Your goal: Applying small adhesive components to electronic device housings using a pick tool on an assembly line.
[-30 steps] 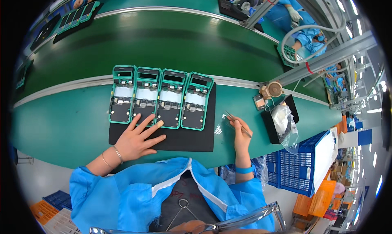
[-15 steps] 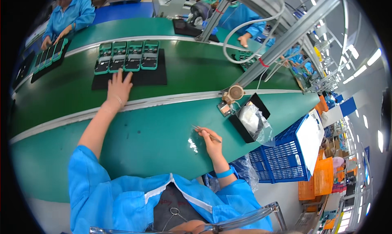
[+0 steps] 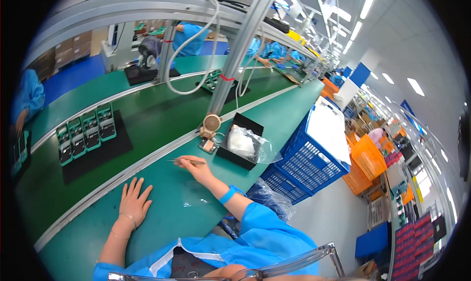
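My left hand (image 3: 135, 201) lies on the green bench top (image 3: 162, 222) with fingers spread and nothing in it. Farther right, my right hand (image 3: 196, 169) pinches a pair of thin metal tweezers (image 3: 179, 161), whose tips point left above the bench. Beyond the metal rail, several green-framed device housings (image 3: 87, 134) with dark insides stand in a row on a black mat (image 3: 120, 139). To the right of the tweezers, an open black box (image 3: 234, 158) holds a clear plastic bag with white contents (image 3: 241, 142).
A metal frame post (image 3: 230, 70) with a hanging white cable rises behind a small beige round device (image 3: 211, 123). Blue crates (image 3: 314, 148) stand at the bench's right side, with orange crates (image 3: 368, 156) beyond. Co-workers in blue sit along the far side of the line.
The view has swung right. My left hand has come away from the housings onto the bench top. My right hand, still gripping the tweezers, is now closer to the rail and the beige device.
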The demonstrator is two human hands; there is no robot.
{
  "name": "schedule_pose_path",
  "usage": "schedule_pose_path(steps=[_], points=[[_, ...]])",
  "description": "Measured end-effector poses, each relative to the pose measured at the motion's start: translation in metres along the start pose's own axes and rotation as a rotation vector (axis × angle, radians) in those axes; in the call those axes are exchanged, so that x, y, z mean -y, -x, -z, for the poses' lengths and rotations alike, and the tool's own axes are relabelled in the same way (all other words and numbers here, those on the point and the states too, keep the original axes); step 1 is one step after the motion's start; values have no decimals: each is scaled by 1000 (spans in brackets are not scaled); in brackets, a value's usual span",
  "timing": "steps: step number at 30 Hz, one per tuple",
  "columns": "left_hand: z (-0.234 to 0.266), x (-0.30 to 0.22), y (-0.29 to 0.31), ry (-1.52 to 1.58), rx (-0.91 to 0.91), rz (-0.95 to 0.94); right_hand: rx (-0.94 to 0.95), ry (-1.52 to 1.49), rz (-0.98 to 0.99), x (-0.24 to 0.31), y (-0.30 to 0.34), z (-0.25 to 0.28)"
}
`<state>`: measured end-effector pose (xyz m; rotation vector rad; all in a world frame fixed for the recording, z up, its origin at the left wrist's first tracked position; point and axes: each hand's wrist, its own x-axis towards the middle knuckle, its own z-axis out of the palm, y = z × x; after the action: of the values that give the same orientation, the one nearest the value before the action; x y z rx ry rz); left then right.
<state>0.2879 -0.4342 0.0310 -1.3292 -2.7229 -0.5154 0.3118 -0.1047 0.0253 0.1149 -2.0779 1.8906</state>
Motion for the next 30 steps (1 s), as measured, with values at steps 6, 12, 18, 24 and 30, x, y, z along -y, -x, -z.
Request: schedule_pose_path(steps=[6,12,18,24,30], points=[[0,-1,-3,18,-12,-13,-13,63,-14,-33,-19,-3],[-5,3,0,0,-28,1,12,-44,-37,-29,-18,-9],[-4,1,-2,24,-14,4,0,-31,-54,-29,-16,-7],[-8,4,-2,8,-46,-7,-8,-68,-69,-29,-19,-5],[-11,5,-3,17,-43,-16,-6,-78,-88,-31,-19,-5]])
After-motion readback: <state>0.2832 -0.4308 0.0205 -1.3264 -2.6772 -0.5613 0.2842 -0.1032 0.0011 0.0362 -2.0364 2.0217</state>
